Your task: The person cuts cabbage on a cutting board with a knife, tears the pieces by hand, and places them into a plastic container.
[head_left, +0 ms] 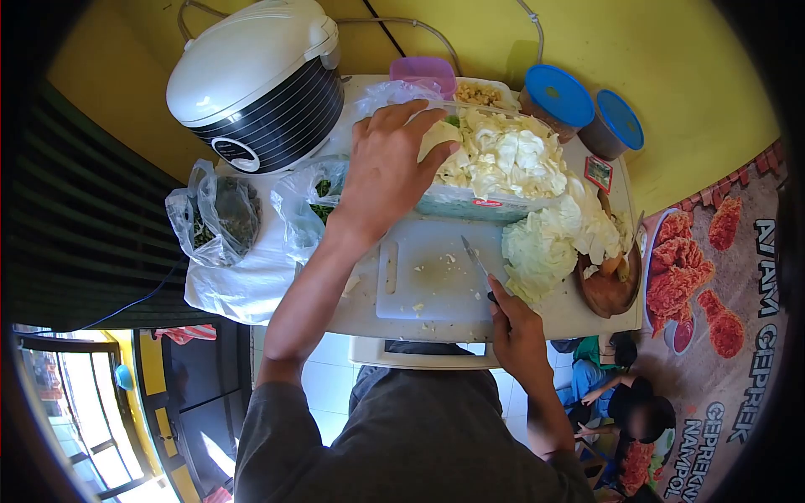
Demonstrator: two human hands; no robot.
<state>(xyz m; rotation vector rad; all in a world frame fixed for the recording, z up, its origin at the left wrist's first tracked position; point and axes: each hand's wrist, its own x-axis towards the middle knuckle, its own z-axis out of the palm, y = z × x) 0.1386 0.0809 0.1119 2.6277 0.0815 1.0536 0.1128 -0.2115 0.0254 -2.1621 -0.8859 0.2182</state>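
Observation:
My left hand [394, 163] is at the left end of a clear container [470, 206] heaped with cut cabbage [511, 155], its fingers spread above the leaves. In my right hand [516, 329] is a knife [476, 258], its blade pointing up and left over the right part of a white cutting board [436, 281]. Small cabbage scraps lie on the board. Just right of the blade sits a large piece of cabbage [537, 256], with loose leaves [591, 226] behind it.
A rice cooker [260, 92] stands at the back left, near plastic bags of greens [220, 214]. Blue-lidded tubs [558, 96] and a purple container [423, 74] are at the back. A brown bowl [610, 293] sits right. People [641, 407] are at the lower right.

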